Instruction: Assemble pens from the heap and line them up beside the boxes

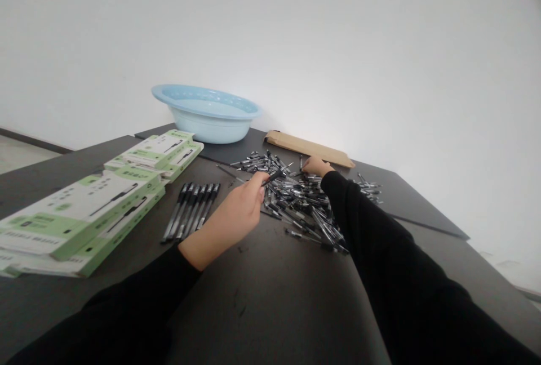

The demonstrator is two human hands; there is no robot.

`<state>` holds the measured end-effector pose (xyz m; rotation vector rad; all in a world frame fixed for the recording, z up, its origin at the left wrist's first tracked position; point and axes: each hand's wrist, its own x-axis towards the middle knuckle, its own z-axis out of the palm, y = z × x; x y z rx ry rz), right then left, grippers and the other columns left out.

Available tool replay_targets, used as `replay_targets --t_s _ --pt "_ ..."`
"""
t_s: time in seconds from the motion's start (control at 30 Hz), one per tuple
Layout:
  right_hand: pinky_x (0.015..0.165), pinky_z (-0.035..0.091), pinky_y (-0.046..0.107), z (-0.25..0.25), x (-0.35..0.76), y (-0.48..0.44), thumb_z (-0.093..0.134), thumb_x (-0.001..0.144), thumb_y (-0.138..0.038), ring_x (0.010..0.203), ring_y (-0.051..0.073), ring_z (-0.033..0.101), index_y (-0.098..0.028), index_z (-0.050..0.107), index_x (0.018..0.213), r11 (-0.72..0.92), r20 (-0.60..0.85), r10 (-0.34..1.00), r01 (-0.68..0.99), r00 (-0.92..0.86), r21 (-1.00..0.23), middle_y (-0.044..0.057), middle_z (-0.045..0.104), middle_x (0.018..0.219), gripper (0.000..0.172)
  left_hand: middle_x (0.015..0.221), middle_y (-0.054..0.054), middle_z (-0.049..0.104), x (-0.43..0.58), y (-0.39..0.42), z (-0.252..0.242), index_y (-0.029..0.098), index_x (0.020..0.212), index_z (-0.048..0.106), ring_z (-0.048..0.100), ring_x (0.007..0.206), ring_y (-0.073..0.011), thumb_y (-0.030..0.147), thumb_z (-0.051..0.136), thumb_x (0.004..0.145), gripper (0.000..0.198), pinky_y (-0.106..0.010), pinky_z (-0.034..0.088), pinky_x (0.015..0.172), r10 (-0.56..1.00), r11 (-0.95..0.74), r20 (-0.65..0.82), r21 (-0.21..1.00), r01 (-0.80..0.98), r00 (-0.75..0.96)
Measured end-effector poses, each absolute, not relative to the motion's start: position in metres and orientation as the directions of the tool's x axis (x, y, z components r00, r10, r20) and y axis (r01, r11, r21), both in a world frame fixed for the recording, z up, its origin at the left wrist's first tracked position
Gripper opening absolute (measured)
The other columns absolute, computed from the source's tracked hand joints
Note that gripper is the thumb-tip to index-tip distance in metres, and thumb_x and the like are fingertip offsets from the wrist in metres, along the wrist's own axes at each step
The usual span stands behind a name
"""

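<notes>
Black sleeves (pixel 389 252) cover both arms down to the wrists. The left hand (pixel 239 206) has its thumb and fingers pinched round a dark pen (pixel 274 177), which juts from the fingertips toward the right hand (pixel 316 166). That right hand reaches farther out, its bent fingers down at the far edge of a loose pile of pens (pixel 302 199); whether they grip one, I cannot tell. Most of the pile spreads between the two hands and nearer than the right one, with a few pens lying beyond the right wrist. Just left of the left hand, a neat row of pens (pixel 192 207) lies side by side on the dark bench (pixel 274 303). Past that row, farther left, are stacked green-and-white boxes (pixel 107 196) printed with pens. Beyond the left hand stands a pale blue basin (pixel 211 123); just behind the right hand lies a brown paper packet (pixel 308 146).
</notes>
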<state>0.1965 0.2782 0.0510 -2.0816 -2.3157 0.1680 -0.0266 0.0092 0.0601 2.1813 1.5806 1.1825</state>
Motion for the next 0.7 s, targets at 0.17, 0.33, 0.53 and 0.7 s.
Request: replay_targets --t_s 0.17,0.33,0.53,0.7 --pt "0.099 0.035 0.054 0.054 0.191 0.274 0.065 0.079 -0.021 0.108 0.030 0.059 -0.017 0.073 0.088 0.103 -0.056 0.993 0.990 -0.108 -0.092 0.013 0.070 0.106 0.013 0.107 -0.015 0.069 -0.027 0.008 0.060 0.013 0.127 0.051 0.067 0.097 -0.0265 0.022 0.031 0.098 0.036 -0.037 0.049 0.083 0.862 -0.422 0.490 0.557 0.715 0.127" --pt "0.100 0.035 0.053 0.054 0.192 0.272 0.060 0.080 -0.018 0.105 0.028 0.059 -0.013 0.073 0.093 0.136 -0.051 0.989 0.986 -0.142 -0.094 0.014 0.071 0.106 0.019 0.106 -0.016 0.069 -0.027 0.008 0.061 0.012 0.127 0.050 0.067 0.096 -0.0267 0.020 0.032 0.097 0.036 -0.038 0.049 0.082 0.861 -0.426 0.490 0.551 0.717 0.135" --pt "0.098 0.041 0.050 0.060 0.199 0.273 0.056 0.079 -0.018 0.103 0.028 0.062 -0.019 0.077 0.095 0.175 -0.029 0.984 0.983 -0.177 -0.061 0.011 0.073 0.106 0.026 0.107 -0.016 0.069 -0.027 0.008 0.060 0.012 0.127 0.051 0.067 0.096 -0.0261 0.017 0.033 0.096 0.036 -0.038 0.049 0.085 0.854 -0.440 0.502 0.555 0.706 0.137" --pt "0.095 0.046 0.042 0.062 0.206 0.273 0.056 0.079 -0.019 0.101 0.029 0.065 -0.020 0.078 0.096 0.246 0.052 0.968 0.969 -0.245 -0.027 0.009 0.076 0.101 0.028 0.103 -0.014 0.070 -0.028 0.008 0.059 0.013 0.126 0.052 0.067 0.093 -0.0247 0.018 0.034 0.096 0.035 -0.037 0.050 0.083 0.846 -0.448 0.515 0.550 0.705 0.137"
